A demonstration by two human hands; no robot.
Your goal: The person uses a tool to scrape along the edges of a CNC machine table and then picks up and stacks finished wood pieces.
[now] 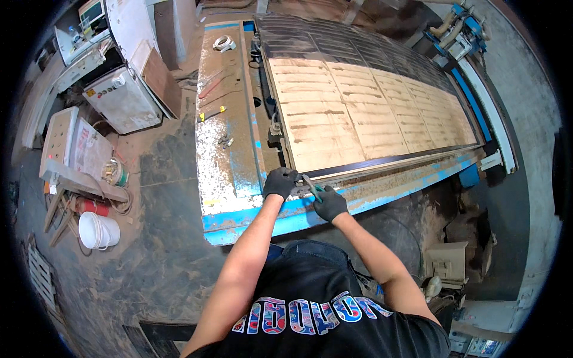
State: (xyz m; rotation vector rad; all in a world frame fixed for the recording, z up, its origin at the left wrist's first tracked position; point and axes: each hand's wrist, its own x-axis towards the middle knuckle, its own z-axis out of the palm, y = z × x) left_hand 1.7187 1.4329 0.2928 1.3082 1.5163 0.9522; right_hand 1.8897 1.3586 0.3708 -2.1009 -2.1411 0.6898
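My right hand [330,204], in a dark glove, is closed round green-handled pliers [313,190]. Their grey head points up and left, close to the near left corner of the wooden panel [325,125]. A narrow black strip [364,164] runs along the panel's near edge. My left hand [278,183], also gloved, is at that corner, just left of the pliers. Its fingers are bent and pressed together by the end of the strip; what they pinch is too small to make out. Dark, grooved sheeting [346,43] covers the panel's far part.
On the dusty, blue-edged machine bed [218,221] to the left lie a white roll [224,43], a red-handled tool [211,88], a yellow-and-black tool [212,113] and small metal parts [225,141]. A white bucket [98,231] and control cabinet [126,100] stand left; a blue-and-white gantry [477,101] right.
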